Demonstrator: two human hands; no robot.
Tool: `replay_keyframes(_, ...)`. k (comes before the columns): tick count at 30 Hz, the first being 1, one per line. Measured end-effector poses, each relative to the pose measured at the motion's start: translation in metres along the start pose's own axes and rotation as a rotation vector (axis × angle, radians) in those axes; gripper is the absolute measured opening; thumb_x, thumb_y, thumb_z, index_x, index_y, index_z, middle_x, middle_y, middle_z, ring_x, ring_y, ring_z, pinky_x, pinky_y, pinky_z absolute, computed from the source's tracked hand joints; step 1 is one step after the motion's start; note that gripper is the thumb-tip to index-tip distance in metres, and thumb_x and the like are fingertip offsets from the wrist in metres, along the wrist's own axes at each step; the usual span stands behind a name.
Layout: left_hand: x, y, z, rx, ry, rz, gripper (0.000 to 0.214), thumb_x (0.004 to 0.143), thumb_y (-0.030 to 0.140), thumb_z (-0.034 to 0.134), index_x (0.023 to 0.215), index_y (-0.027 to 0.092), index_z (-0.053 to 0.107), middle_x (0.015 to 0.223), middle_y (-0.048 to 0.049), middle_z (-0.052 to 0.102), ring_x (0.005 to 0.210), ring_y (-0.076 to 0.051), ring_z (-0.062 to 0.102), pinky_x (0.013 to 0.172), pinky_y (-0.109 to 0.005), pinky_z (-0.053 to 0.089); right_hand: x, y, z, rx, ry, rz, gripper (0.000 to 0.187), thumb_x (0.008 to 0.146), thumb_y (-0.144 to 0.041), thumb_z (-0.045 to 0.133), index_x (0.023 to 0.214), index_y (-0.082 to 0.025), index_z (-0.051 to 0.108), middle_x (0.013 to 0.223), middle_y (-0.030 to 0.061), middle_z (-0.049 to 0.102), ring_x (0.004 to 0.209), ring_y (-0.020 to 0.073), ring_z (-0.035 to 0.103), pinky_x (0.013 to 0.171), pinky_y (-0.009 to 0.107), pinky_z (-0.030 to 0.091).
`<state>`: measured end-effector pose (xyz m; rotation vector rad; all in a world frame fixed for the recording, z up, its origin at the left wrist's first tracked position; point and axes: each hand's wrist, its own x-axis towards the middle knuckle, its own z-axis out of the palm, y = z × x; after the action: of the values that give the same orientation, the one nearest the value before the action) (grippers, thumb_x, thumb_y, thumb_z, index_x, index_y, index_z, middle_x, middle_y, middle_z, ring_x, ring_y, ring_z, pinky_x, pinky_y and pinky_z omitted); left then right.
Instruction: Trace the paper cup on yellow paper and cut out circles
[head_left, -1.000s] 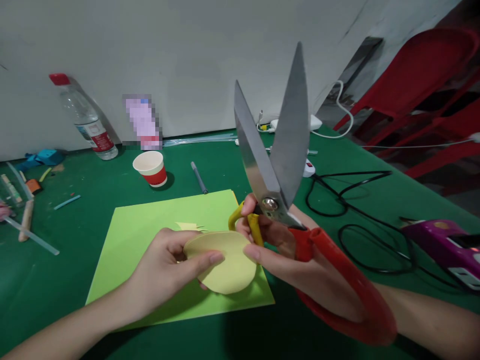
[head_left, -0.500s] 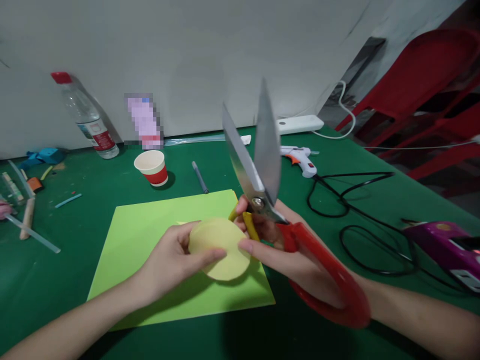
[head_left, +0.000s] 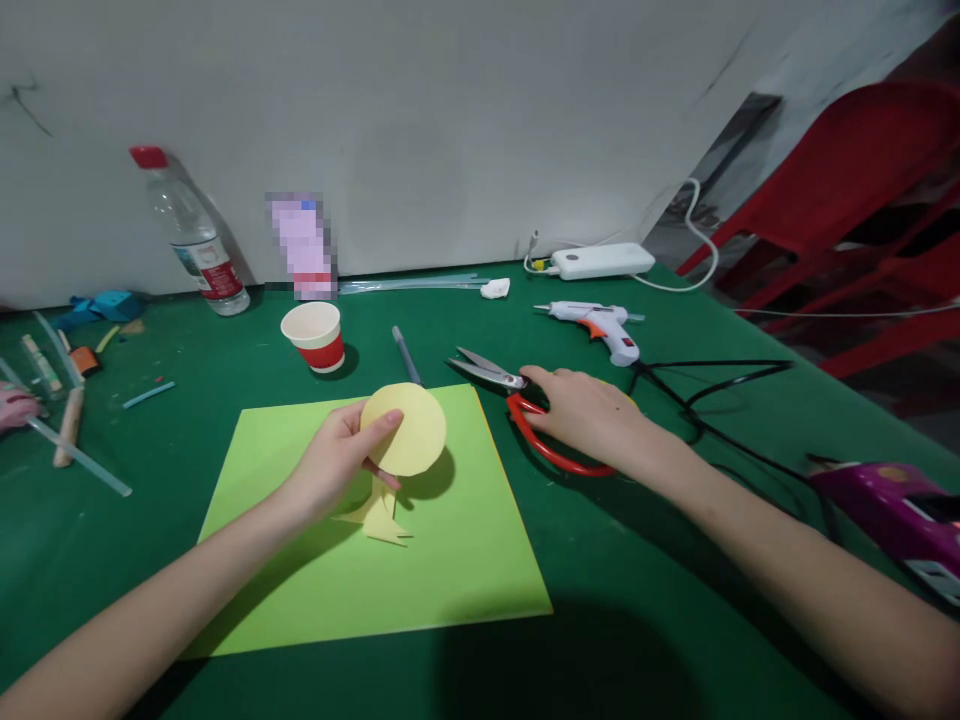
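Left grip (head_left: 337,462) pinched on yellow paper disc (head_left: 409,432), green sheet (head_left: 450,545) beneath it. Right grip (head_left: 589,415) rests over scissors (head_left: 487,370) handles on surface (head_left: 225,350); closed or loose, cannot tell.

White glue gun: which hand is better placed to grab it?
Right, probably. The right hand lies on the scissors, close to the white glue gun; the left hand is farther away and holds the yellow paper circle.

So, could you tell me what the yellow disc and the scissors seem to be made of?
The yellow disc, in the left hand: thin matte paper or card, judging by its flat, dull face. The scissors: bare shiny blades, apparently steel; glossy red handle loops, probably plastic or a coating.
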<state>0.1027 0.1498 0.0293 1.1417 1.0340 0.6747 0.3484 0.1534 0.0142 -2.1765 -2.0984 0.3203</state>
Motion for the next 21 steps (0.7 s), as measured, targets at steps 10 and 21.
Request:
replay_keyframes(10, -0.007, -0.002, 0.007, 0.014, 0.028, 0.098, 0.024, 0.078, 0.032, 0.061, 0.094, 0.015, 0.054, 0.077, -0.0034, 0.062, 0.063, -0.015, 0.062, 0.044, -0.020, 0.050, -0.030, -0.058, -0.009, 1.157, -0.235, -0.201, 0.014, 0.068, -0.026, 0.068, 0.068, -0.015, 0.059, 0.063, -0.0013, 0.058, 0.054, 0.0101, 0.053, 0.048, 0.021, 0.042)
replay_keyframes(21, 0.002, -0.004, -0.007, -0.194, -0.102, 0.353, 0.072, 0.067, 0.064, 0.057, 0.126, 0.026, 0.038, 0.122, -0.0085, 0.052, 0.106, -0.026, 0.053, 0.082, -0.035, 0.048, -0.035, -0.096, 0.011, 1.671, -0.383, -0.108, 0.015, 0.083, -0.032, 0.051, 0.086, -0.019, 0.045, 0.062, -0.0021, 0.059, 0.051, 0.0078, 0.058, 0.041, 0.015, 0.045)
